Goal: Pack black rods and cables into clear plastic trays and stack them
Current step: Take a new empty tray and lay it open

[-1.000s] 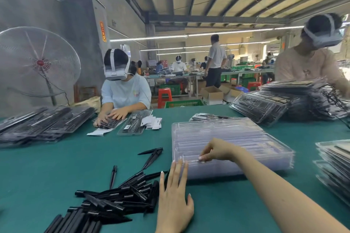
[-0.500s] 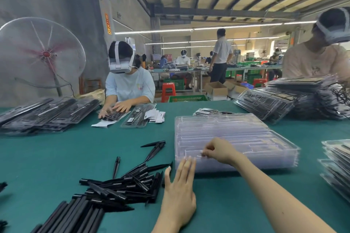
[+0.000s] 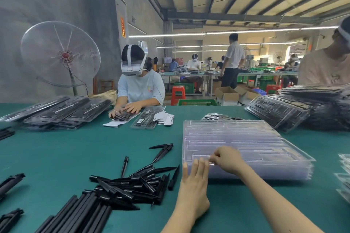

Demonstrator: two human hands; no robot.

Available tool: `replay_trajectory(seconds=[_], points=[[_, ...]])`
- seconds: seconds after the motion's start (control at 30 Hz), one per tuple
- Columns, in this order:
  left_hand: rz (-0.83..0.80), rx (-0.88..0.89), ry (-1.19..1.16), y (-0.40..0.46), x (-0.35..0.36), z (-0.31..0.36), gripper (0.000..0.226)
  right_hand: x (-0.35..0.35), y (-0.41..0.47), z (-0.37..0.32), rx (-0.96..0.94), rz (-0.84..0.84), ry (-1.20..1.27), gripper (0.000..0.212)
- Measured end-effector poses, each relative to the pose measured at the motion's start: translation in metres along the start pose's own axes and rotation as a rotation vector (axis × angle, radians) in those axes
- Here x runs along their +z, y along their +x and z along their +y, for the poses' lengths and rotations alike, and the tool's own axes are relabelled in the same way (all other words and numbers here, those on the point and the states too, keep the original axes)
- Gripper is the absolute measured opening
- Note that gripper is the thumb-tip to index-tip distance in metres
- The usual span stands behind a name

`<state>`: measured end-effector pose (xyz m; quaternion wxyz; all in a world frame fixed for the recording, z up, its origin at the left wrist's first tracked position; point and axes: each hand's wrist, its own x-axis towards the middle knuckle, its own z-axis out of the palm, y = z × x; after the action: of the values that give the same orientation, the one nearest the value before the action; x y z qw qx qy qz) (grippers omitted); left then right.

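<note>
A pile of loose black plastic rods (image 3: 130,185) lies on the green counter (image 3: 56,157) as the flat left hand (image 3: 195,181) steadies a stack of clear plastic trays (image 3: 246,143) — the right hand (image 3: 227,160) apparently pinching the top tray's near edge; peeling slowly should free one only.

A large standing fan (image 3: 60,54) stands far left against the grey concrete wall (image 3: 37,5). Across the green tabletop (image 3: 75,149), a seated person in a light shirt (image 3: 141,87) wears a white headset (image 3: 132,66). Behind, a red stool (image 3: 178,94), a green crate (image 3: 197,102) and open cardboard boxes (image 3: 227,94) sit on the floor. A standing person in a white shirt (image 3: 233,56) faces the far benches.
</note>
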<state>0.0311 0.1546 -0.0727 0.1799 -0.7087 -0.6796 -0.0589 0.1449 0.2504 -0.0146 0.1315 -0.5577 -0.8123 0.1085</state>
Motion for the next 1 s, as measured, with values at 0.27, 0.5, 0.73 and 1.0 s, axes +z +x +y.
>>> replay_trajectory(seconds=[0.27, 0.5, 0.73, 1.0], points=[[0.003, 0.027, -0.125, -0.003, 0.004, 0.01, 0.088, 0.001, -0.001, 0.001, -0.047, 0.046, 0.036, 0.028], [-0.009, -0.016, -0.118, -0.008, 0.0, 0.012, 0.094, -0.012, -0.002, -0.007, -0.052, 0.294, 0.163, 0.029], [-0.009, -0.011, -0.052, -0.001, 0.008, 0.01, 0.089, -0.087, 0.024, -0.017, -0.213, 0.435, 0.184, 0.028], [0.07, 0.01, -0.137, 0.017, -0.004, 0.005, 0.055, 0.001, -0.017, 0.021, -0.393, 0.201, -0.393, 0.033]])
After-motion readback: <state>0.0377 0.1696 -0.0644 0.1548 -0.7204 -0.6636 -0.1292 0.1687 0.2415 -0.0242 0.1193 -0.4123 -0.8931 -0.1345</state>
